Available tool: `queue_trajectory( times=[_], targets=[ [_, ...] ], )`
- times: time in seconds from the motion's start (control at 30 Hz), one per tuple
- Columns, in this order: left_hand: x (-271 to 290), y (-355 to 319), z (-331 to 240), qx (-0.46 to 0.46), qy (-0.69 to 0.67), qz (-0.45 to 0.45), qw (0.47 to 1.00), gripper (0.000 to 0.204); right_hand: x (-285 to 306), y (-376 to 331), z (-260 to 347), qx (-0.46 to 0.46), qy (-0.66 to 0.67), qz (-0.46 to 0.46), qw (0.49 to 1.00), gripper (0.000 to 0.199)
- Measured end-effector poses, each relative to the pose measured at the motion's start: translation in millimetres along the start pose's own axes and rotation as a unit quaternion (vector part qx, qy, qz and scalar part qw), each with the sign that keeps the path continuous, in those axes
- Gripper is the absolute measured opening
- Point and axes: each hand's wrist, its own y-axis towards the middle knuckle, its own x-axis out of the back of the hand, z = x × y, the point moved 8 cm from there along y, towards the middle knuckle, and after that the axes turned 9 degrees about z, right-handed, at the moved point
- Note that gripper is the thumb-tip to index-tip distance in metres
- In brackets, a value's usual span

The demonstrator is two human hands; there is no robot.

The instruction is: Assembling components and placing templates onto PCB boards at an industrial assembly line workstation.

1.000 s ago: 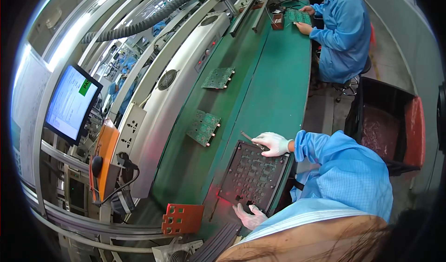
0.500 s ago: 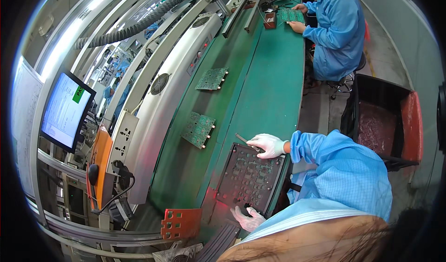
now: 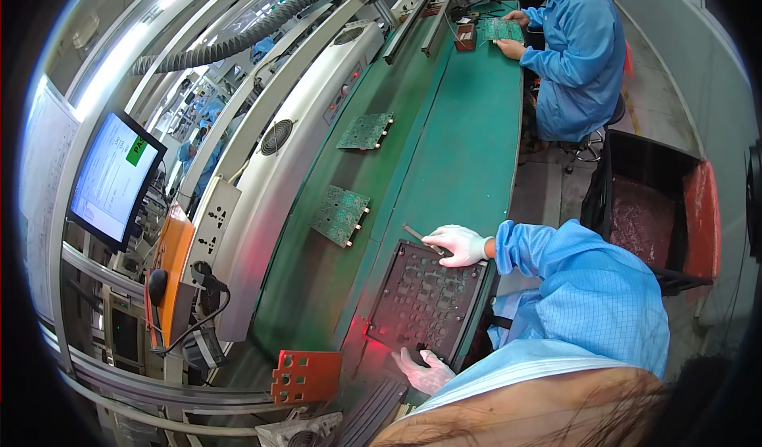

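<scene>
Holds a slim grey metal rod-like tool point(image 3: 413, 232) in the white-gloved right hand point(image 3: 460, 246), with fingers closed round it and with one end pointing out to the upper left. Reaches in a blue checked sleeve point(image 3: 587, 276) over the far edge of a flat black rectangular tray point(image 3: 425, 298) full of small cut-out pockets; cannot tell contact from mere closeness there. Sets the white-gloved left hand point(image 3: 425, 371) at the tray's near edge, with thumb and fingers spread wide and nothing visible between them but part of the tray. Has the tray lying flat on the near end of a long green bench point(image 3: 468, 153), between the two hands, with a red glow point(image 3: 368, 329) at its left corner. Shows farther left, on a green strip along the bench, two square green circuit boards point(image 3: 341, 215) with pale tabs, lying well apart from the tray and from each other. Places an upright orange-red plate with square holes point(image 3: 306, 377) to the left of the left hand, near some long dark ribbed strips point(image 3: 376, 415). Shares the far end with a co-worker in a blue coat point(image 3: 579, 58), holding a green circuit board point(image 3: 503, 29) in both hands beside a small brown box point(image 3: 465, 38). Includes at right a black bin with a red liner point(image 3: 701, 217).
</scene>
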Motion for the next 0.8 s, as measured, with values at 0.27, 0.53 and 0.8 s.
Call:
queue_trajectory(
  times=[0.27,0.53,0.8],
  targets=[
    [-1.9,0.6,3.4,-0.01,-0.003,0.006,1.0,0.041,0.2,1.4,0.2,-0.023,-0.002,0.017,1.0,0.06],
    [-1.7,1.9,3.8,-0.01,-0.02,0.016,1.0,0.041,-5.0,2.6,-4.5,-0.014,-0.004,0.013,1.0,0.061],
    [-5.2,-3.2,11.4,-0.004,-0.054,-0.002,0.999,0.041,-1.3,-0.8,-0.9,-0.01,0.009,0.003,1.0,0.061]
  ],
)
